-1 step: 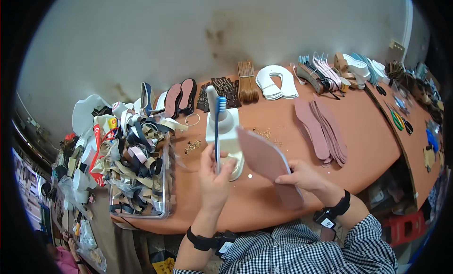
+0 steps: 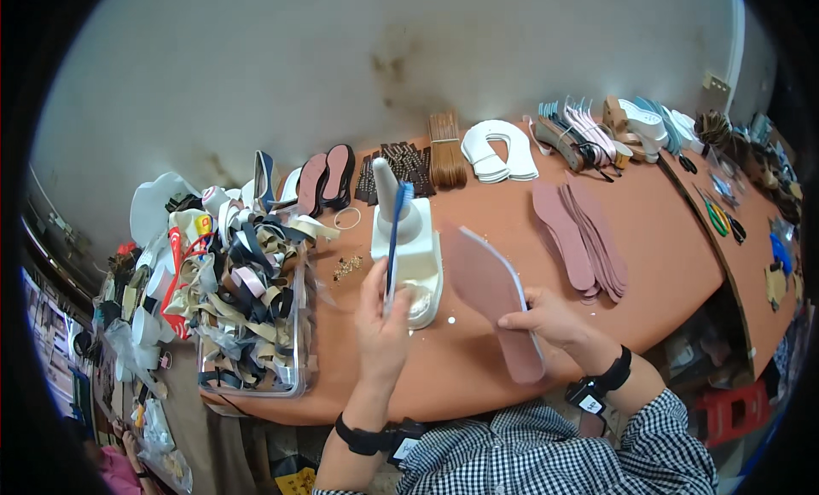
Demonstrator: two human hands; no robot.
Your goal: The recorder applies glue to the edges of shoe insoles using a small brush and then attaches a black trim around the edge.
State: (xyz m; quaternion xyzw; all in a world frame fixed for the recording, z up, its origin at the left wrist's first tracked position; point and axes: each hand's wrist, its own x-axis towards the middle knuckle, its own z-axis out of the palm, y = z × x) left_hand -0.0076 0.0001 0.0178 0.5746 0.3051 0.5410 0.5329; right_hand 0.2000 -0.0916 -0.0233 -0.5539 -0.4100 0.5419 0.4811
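Observation:
My left hand (image 2: 382, 320) is closed round a toothbrush (image 2: 394, 248) with a dark blue handle, held upright, its blue-and-white bristles up. Behind it stands a cream plastic dispenser (image 2: 388, 184) with a tapered spout and a shallow front dish (image 2: 421, 301) of whitish stuff. My right hand (image 2: 546, 318) grips a pink shoe insole (image 2: 482, 277) by its edge, thumb on the face; its pale rim shows and its upper end is blurred. To the right, a fanned stack of pink insoles (image 2: 589, 239) lies on the orange-brown tabletop (image 2: 461, 393).
A clear bin (image 2: 299, 371) of strap scraps stands at the left. Along the wall lie dark-soled pink insoles (image 2: 339, 171), a brown strap bundle (image 2: 445, 150), white U-shaped pieces (image 2: 502, 150) and sandal parts (image 2: 580, 141). Green-handled scissors (image 2: 715, 218) rest far right. Another person (image 2: 124, 469) sits lower left.
The insole in my right hand has swung slightly to the right, uncovering more of the dispenser's dish. The toothbrush head has tilted a little to the right and down.

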